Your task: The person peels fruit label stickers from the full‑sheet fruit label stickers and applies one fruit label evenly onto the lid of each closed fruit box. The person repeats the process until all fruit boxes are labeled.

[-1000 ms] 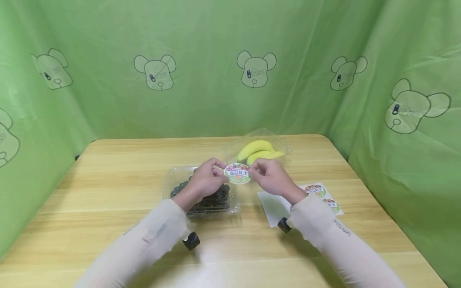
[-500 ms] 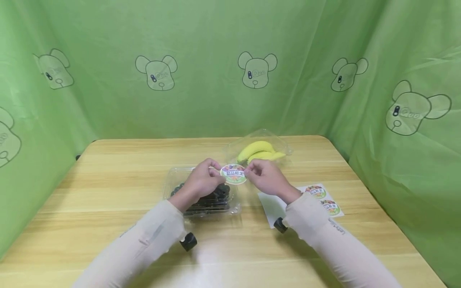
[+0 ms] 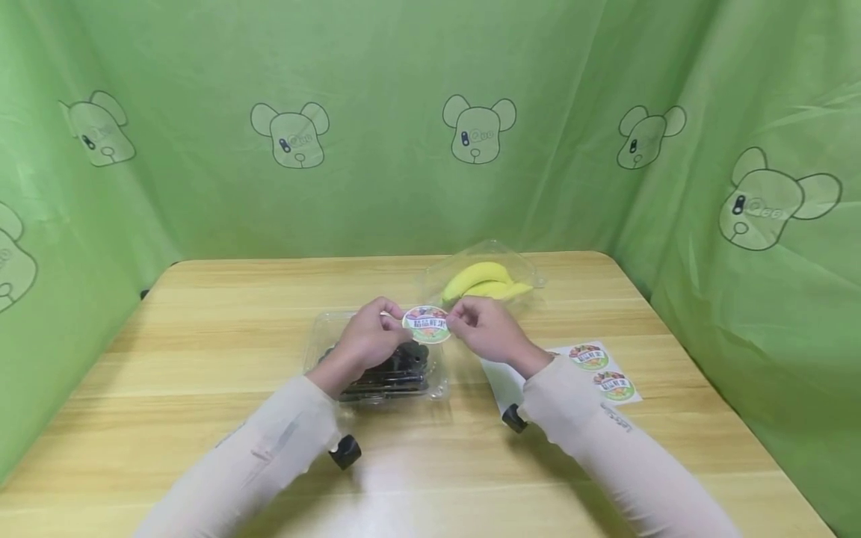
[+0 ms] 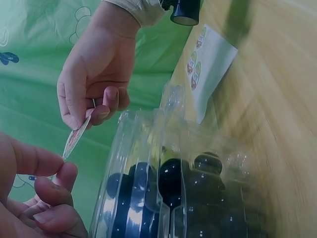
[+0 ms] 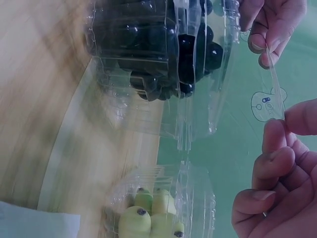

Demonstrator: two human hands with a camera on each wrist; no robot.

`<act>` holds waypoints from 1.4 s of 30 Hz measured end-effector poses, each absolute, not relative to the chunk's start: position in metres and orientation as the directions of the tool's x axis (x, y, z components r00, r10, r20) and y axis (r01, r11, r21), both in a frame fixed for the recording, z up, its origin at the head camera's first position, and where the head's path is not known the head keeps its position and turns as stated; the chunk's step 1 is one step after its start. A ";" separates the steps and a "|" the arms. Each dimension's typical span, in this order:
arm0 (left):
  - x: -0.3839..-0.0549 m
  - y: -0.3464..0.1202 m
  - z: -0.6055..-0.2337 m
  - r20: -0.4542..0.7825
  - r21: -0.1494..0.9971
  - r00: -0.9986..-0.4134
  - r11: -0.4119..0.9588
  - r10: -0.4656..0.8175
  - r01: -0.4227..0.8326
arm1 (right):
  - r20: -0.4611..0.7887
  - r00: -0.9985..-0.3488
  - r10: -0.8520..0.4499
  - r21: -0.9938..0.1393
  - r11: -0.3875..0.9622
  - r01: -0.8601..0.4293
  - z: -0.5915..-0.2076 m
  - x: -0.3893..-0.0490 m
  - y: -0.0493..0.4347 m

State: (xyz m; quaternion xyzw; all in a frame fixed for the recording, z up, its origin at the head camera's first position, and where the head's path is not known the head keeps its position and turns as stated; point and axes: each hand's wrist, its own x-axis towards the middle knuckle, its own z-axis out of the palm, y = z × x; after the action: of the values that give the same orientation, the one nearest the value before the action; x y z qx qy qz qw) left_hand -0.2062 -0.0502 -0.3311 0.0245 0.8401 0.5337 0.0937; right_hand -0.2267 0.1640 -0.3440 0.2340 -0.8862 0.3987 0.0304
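A round fruit-print sticker (image 3: pixel 427 324) with printed characters is stretched between both hands in the head view. My left hand (image 3: pixel 368 336) pinches its left edge between thumb and fingertips. At the opposite edge my right hand (image 3: pixel 489 329) pinches it the same way. Below the left hand stands a clear plastic clamshell box (image 3: pixel 433 385) of dark grapes (image 3: pixel 403 366), its lid down. The left wrist view shows the sticker (image 4: pixel 74 141) edge-on, held above the box's lid (image 4: pixel 131 119). In the right wrist view the thin sticker (image 5: pixel 274 82) spans the gap between the two hands.
Behind the right hand, yellow bananas (image 3: pixel 477 280) lie in another clear box (image 3: pixel 511 258). A white sticker sheet (image 3: pixel 585 373) with more round stickers lies on the wooden table (image 3: pixel 202 336), partly under the right forearm. Green curtains (image 3: pixel 383 187) enclose the table.
Both hands have moved a little to the left, carrying the sticker closer over the grape box. More of the sticker sheet shows beside the right forearm. The boxes have stayed put.
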 end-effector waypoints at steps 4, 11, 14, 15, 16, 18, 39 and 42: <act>-0.207 -0.053 -0.332 -0.132 0.892 -0.983 0.447 0.124 -0.064 | 0.234 -0.887 -0.397 -0.693 0.572 -0.439 -0.346 -0.227 0.161; -0.207 -0.059 -0.335 -0.129 0.878 -0.985 0.474 0.114 -0.060 | 0.231 -0.884 -0.407 -0.685 0.577 -0.445 -0.349 -0.227 0.156; -0.207 -0.061 -0.335 -0.121 0.871 -0.985 0.489 0.119 -0.048 | 0.235 -0.882 -0.409 -0.685 0.574 -0.449 -0.350 -0.227 0.154; -0.207 -0.062 -0.334 -0.121 0.869 -0.985 0.493 0.122 -0.046 | 0.236 -0.881 -0.411 -0.685 0.572 -0.451 -0.350 -0.227 0.153; -0.207 -0.063 -0.334 -0.118 0.866 -0.985 0.498 0.125 -0.041 | 0.237 -0.880 -0.412 -0.686 0.570 -0.452 -0.350 -0.227 0.153; -0.207 -0.064 -0.333 -0.114 0.859 -0.985 0.510 0.126 -0.034 | 0.237 -0.878 -0.415 -0.688 0.566 -0.454 -0.349 -0.227 0.151; -0.206 -0.078 -0.336 -0.109 0.827 -0.985 0.563 0.136 -0.014 | 0.180 -0.873 -0.452 -0.665 0.599 -0.447 -0.344 -0.225 0.137; -0.206 -0.079 -0.337 -0.120 0.827 -0.984 0.562 0.135 -0.023 | 0.170 -0.872 -0.458 -0.667 0.598 -0.444 -0.345 -0.226 0.136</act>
State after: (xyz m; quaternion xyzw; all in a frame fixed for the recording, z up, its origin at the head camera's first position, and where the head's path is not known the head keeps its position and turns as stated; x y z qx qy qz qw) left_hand -0.2060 -0.0785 -0.3367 0.0319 0.8797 0.4667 0.0850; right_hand -0.2257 0.1361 -0.3446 0.2525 -0.8938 0.3705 -0.0093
